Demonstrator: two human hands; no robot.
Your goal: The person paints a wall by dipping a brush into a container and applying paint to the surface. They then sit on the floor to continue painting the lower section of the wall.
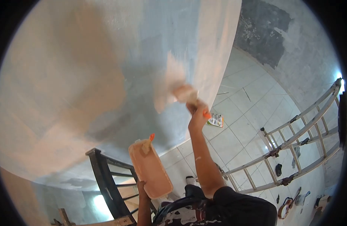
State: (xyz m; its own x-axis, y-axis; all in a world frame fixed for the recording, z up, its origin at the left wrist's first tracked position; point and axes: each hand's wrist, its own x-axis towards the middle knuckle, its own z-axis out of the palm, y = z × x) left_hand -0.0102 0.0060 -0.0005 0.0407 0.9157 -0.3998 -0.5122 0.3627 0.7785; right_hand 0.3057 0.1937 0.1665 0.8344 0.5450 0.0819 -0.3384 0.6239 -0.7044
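My right hand is closed around the handle of a wide paintbrush, its orange handle end sticking out below the fingers. The brush is blurred and lies over a fresh peach patch on the wall, which is streaked grey-blue and peach. Low on the left, my left hand grips the edge of a long tray of peach paint, tilted in this view. A second brush-like tool with an orange tip rests at the tray's far end.
A dark railing stands left of the tray. On the right, a metal ladder spreads over the tiled floor. A printed packet lies near the wall's foot, and a roll of tape lies at lower right.
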